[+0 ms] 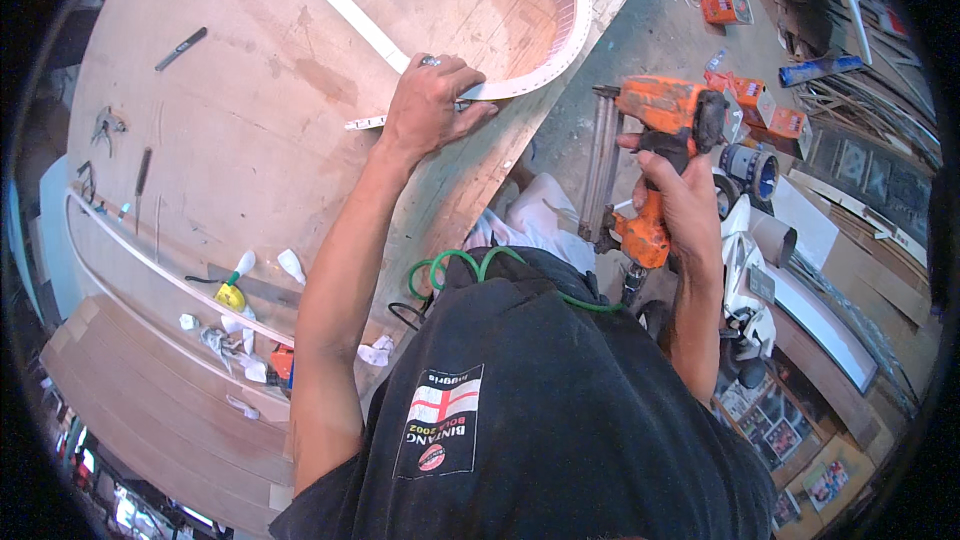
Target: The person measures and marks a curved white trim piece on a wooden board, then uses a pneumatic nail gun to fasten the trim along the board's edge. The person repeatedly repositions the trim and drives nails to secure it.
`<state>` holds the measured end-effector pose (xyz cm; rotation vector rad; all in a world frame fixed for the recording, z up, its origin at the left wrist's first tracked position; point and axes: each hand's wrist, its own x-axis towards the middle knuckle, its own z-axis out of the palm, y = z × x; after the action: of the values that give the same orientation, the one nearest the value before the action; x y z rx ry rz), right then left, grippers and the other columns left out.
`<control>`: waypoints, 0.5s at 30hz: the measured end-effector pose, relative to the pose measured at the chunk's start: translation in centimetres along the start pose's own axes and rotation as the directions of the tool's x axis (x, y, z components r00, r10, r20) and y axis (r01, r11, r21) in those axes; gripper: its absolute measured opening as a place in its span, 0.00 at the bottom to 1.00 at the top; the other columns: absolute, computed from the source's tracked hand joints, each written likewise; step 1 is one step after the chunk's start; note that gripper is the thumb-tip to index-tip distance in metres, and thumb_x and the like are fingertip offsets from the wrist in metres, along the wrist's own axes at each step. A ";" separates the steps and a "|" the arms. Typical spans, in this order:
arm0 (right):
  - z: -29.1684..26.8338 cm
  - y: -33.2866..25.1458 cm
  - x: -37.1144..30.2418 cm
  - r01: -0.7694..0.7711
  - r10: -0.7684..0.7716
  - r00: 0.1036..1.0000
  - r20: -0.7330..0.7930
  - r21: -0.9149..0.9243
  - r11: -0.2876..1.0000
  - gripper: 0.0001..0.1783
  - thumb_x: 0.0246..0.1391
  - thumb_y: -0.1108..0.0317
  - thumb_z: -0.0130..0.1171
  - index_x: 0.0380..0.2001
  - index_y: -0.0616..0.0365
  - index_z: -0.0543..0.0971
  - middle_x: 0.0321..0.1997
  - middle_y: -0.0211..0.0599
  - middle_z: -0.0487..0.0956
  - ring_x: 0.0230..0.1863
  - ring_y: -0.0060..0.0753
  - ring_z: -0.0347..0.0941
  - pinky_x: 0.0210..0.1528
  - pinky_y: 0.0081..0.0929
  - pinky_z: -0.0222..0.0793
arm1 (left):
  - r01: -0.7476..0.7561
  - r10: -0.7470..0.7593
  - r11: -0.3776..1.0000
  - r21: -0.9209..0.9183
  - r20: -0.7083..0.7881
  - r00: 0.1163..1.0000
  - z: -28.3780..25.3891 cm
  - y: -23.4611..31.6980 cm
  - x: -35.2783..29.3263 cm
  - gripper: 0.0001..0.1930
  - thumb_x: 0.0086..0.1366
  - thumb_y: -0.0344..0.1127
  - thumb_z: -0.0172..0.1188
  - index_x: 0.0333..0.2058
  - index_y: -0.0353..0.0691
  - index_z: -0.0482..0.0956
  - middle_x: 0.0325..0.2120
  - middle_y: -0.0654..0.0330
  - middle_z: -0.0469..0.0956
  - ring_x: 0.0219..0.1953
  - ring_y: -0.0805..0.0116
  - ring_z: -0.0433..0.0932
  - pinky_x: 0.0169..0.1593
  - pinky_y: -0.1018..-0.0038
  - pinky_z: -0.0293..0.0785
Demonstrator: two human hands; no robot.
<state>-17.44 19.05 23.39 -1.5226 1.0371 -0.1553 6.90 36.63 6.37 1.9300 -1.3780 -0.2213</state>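
Observation:
My left hand (435, 105) is closed over a white curved strip (578, 25) with small slots along it, near the right edge of a wooden worktable (330, 30). The strip bends in a wide arc, and its slotted end (365, 124) pokes out left of the hand. A long straight white strip (335, 2) runs from the far left down to my knuckles. Off the table's right side, my right hand (675, 195) grips an orange nail gun (660, 105) by its handle, fingers around the grip. The gun's nose is away from the strip and touches nothing.
A green air hose (590, 306) loops across my waist to the gun. Pens (181, 49), pliers (105, 128) and a yellow bottle (230, 297) lie on the table's left. Orange boxes (725, 4), a blue-rimmed can (748, 170) and wood offcuts crowd the right side.

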 end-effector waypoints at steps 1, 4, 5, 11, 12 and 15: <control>-0.9 0.3 -0.2 0.008 -0.007 1.000 -0.009 0.009 1.000 0.24 0.64 0.71 0.59 0.62 0.66 0.74 0.51 0.41 0.87 0.22 0.20 0.73 0.26 0.21 0.72 | 0.010 -0.010 1.000 0.012 0.014 1.000 -0.1 0.1 0.0 0.15 0.56 0.46 0.77 0.35 0.44 0.87 0.32 0.60 0.83 0.38 0.59 0.82 0.49 0.61 0.72; -2.9 1.5 -0.5 0.038 -0.035 0.999 -0.033 0.077 0.996 0.24 0.64 0.71 0.59 0.62 0.65 0.74 0.51 0.41 0.87 0.22 0.20 0.73 0.26 0.22 0.72 | 0.067 -0.074 0.995 0.072 0.096 0.993 -0.5 0.8 0.5 0.18 0.54 0.50 0.78 0.36 0.44 0.87 0.32 0.60 0.84 0.40 0.58 0.83 0.51 0.61 0.73; -3.6 1.8 -0.4 0.050 -0.048 0.999 -0.022 0.103 0.993 0.24 0.65 0.71 0.59 0.63 0.63 0.73 0.52 0.40 0.86 0.23 0.20 0.74 0.26 0.22 0.73 | 0.066 -0.076 0.993 0.100 0.099 0.992 -0.5 0.8 0.5 0.19 0.53 0.49 0.78 0.37 0.43 0.87 0.32 0.59 0.84 0.39 0.58 0.84 0.51 0.61 0.74; -6.7 3.3 -0.1 0.117 -0.111 0.993 -0.037 0.224 0.968 0.25 0.65 0.72 0.58 0.65 0.62 0.71 0.52 0.40 0.85 0.24 0.20 0.74 0.26 0.23 0.74 | 0.075 -0.105 0.957 0.279 0.093 0.990 0.2 3.7 2.3 0.14 0.54 0.40 0.74 0.39 0.42 0.88 0.34 0.57 0.86 0.43 0.55 0.85 0.57 0.55 0.73; -7.2 3.6 0.2 0.134 -0.132 0.991 -0.025 0.243 0.961 0.25 0.65 0.72 0.58 0.65 0.62 0.71 0.52 0.40 0.85 0.24 0.20 0.74 0.26 0.23 0.74 | 0.108 -0.138 0.955 0.278 0.091 0.986 0.8 4.4 2.7 0.13 0.55 0.40 0.73 0.38 0.43 0.88 0.35 0.57 0.86 0.44 0.55 0.85 0.56 0.55 0.73; -8.6 3.1 0.5 0.178 -0.186 0.983 -0.004 0.299 0.938 0.26 0.66 0.73 0.58 0.66 0.62 0.71 0.52 0.41 0.84 0.24 0.20 0.74 0.26 0.23 0.74 | 0.171 -0.189 0.950 0.260 0.045 0.981 3.2 5.2 3.6 0.10 0.56 0.41 0.72 0.35 0.45 0.88 0.34 0.57 0.87 0.42 0.55 0.85 0.53 0.58 0.73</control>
<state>-24.09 12.81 22.81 -1.3377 0.8104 -0.4050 2.77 31.23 8.42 2.2862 -1.3266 -0.2071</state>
